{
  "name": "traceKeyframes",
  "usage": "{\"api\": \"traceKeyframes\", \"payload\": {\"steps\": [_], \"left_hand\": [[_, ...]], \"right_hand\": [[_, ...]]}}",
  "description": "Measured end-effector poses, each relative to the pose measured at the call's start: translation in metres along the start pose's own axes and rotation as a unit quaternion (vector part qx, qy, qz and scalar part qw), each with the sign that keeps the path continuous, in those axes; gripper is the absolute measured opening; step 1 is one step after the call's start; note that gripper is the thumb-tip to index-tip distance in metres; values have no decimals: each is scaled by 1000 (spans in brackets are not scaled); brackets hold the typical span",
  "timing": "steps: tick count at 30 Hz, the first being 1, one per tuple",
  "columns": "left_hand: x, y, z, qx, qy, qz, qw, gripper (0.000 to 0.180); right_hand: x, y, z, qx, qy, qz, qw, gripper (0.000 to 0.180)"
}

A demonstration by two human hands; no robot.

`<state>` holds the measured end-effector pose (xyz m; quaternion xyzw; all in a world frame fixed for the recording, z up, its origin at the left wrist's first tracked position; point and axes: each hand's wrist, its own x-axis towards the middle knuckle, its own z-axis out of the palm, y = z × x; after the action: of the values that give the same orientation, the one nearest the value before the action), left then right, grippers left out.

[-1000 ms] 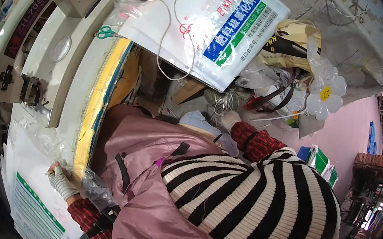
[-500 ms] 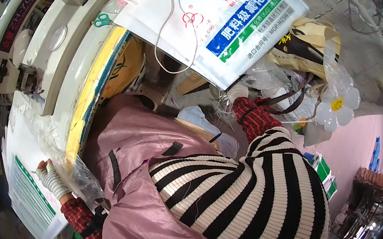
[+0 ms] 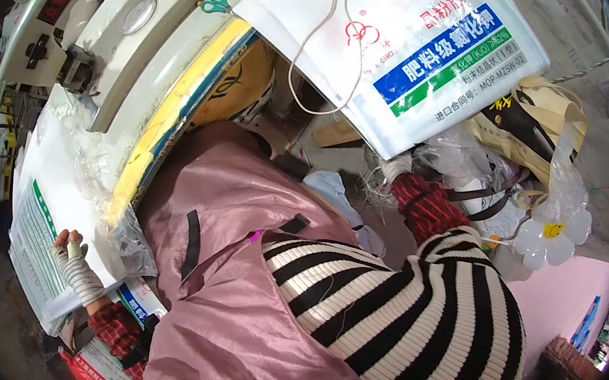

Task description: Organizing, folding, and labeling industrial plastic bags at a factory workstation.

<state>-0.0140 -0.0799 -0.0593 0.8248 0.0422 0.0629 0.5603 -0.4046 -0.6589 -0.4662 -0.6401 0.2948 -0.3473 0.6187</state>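
My left hand (image 3: pixel 72 259), wrapped in white bandage around palm and finger bases, lies on a stack of flat white sacks (image 3: pixel 41 263) with green print at the lower left. Its bare fingertips are outstretched over the top sack. My right hand (image 3: pixel 398 165), also white-wrapped, is at the near corner of a large white printed sack (image 3: pixel 295 27) on the machine table. That corner and loose threads hide its fingers, so its grip does not show. A pale sewing machine (image 3: pixel 138 22) stands at the upper left, with green-handled scissors (image 3: pixel 215 2) on the table.
A yellow-and-blue table edge (image 3: pixel 177 108) curves along my lap. Beyond my right arm hang a cream bag (image 3: pixel 554 107), clear plastic and a white flower ornament (image 3: pixel 552 236). A cord (image 3: pixel 296 58) loops over the printed sack. A red package (image 3: pixel 100 367) lies lower left.
The whole view has shifted, moving the table and printed sack rightward. My left hand now overlaps the green stripe that was beside it. My right hand stays at the sack's corner.
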Motion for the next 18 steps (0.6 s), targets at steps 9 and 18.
{"api": "traceKeyframes", "payload": {"steps": [9, 18], "left_hand": [[-18, 34, 31, -56, -140, 68, 986, 26], [-41, 54, 53, -78, -284, 94, 951, 20]], "right_hand": [[-69, -220, 144, -250, -162, 42, 954, 21], [-35, -485, 193, -103, -70, -39, 991, 24]]}}
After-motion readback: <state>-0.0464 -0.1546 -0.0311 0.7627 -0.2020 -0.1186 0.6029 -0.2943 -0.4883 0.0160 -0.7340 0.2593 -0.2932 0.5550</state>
